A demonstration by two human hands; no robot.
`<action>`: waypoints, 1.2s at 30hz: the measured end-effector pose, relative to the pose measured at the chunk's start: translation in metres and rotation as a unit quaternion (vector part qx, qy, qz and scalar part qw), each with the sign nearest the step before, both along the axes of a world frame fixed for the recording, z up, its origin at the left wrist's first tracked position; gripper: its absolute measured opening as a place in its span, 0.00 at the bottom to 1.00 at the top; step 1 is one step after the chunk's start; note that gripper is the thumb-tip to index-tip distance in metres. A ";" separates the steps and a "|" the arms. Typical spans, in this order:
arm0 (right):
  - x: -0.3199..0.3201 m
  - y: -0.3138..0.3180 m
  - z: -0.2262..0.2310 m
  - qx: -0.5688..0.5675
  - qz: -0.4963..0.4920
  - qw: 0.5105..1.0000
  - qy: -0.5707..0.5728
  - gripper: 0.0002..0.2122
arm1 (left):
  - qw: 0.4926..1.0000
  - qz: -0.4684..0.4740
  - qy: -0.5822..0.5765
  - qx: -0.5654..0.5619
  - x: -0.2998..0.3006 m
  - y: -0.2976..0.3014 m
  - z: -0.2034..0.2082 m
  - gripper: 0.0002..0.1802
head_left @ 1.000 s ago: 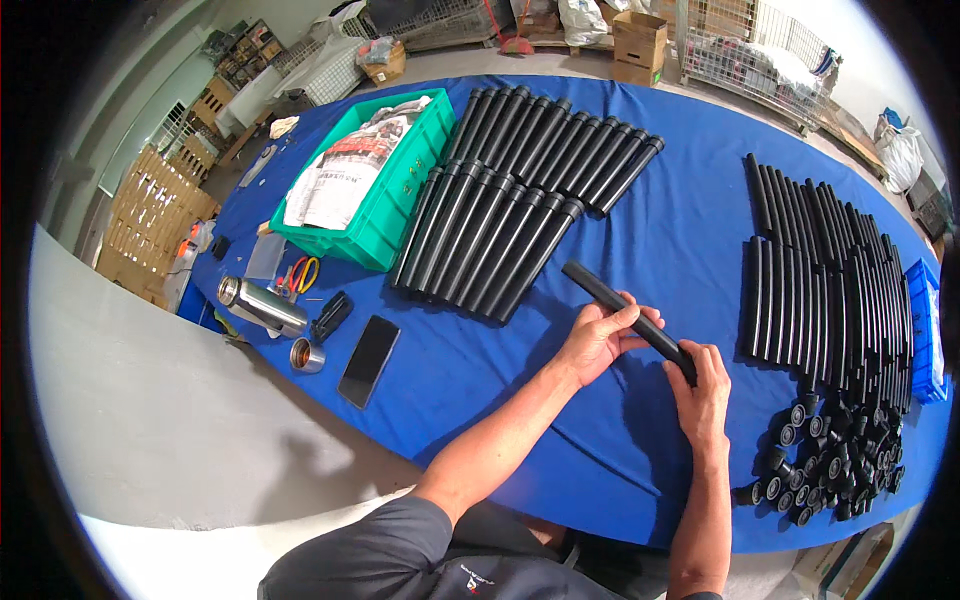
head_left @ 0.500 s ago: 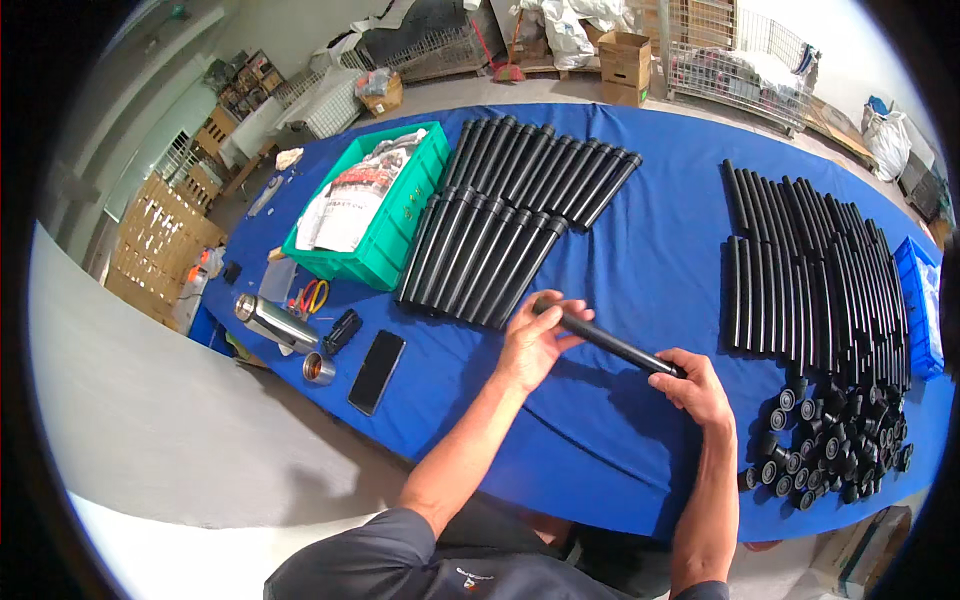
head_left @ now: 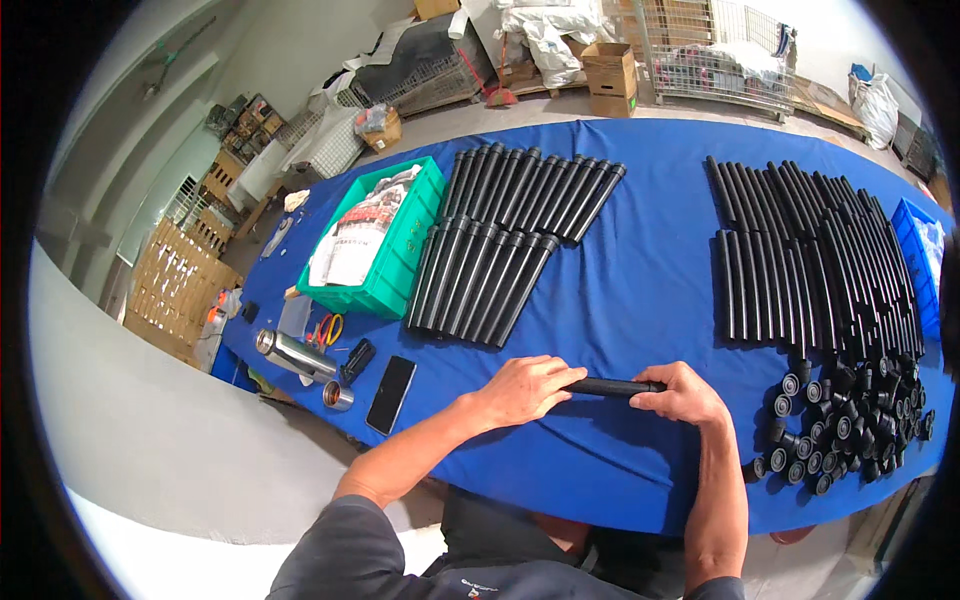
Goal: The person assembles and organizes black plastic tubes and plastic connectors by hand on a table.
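A black tube (head_left: 606, 387) lies level between my two hands above the blue tablecloth (head_left: 590, 450). My left hand (head_left: 528, 390) is wrapped over its left end, hiding that end. Thumb and fingers of my right hand (head_left: 682, 393) close round the right end. Beyond my left hand, two rows of black tubes with wider collars at their far ends (head_left: 485, 275) lie side by side. To the right are rows of plain black tubes (head_left: 765, 285). Nearer than these is a heap of small black round-faced caps (head_left: 835, 425).
A green crate (head_left: 385, 250) with printed sheets stands at the left. Close by are a steel flask (head_left: 295, 355), its cup (head_left: 338, 396), a phone (head_left: 391, 394) and pliers (head_left: 329, 329). A blue bin (head_left: 920, 270) sits at the right edge. Cartons (head_left: 610, 75) stand behind the table.
The tube has gone from a slant to nearly level and come closer to me. My left hand has turned over from beneath the tube's end to cover it. My right hand still grips the other end.
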State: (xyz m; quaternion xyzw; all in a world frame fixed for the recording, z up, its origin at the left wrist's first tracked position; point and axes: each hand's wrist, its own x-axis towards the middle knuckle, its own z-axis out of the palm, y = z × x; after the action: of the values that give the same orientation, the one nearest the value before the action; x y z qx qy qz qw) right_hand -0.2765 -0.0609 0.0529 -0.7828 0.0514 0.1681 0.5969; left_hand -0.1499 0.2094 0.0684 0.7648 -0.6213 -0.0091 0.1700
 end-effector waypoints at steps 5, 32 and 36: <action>0.001 0.000 -0.025 0.178 -0.279 0.935 -0.125 0.31 | 0.995 0.034 0.022 -0.096 0.044 -0.033 0.016 0.20; 0.010 0.007 -0.029 -0.052 -0.235 0.958 -0.155 0.17 | 0.866 0.473 -0.160 -0.010 0.322 -0.146 -0.031 0.18; 0.010 0.007 -0.033 -0.051 -0.239 0.957 -0.156 0.17 | 0.861 0.481 -0.163 -0.004 0.323 -0.145 -0.032 0.18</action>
State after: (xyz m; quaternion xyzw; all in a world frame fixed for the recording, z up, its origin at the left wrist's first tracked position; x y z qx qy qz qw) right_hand -0.2665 -0.0539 0.0202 -0.7934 0.1512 -0.1067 0.5799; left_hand 0.1734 0.0643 0.0364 0.9585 -0.1946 0.2014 0.0525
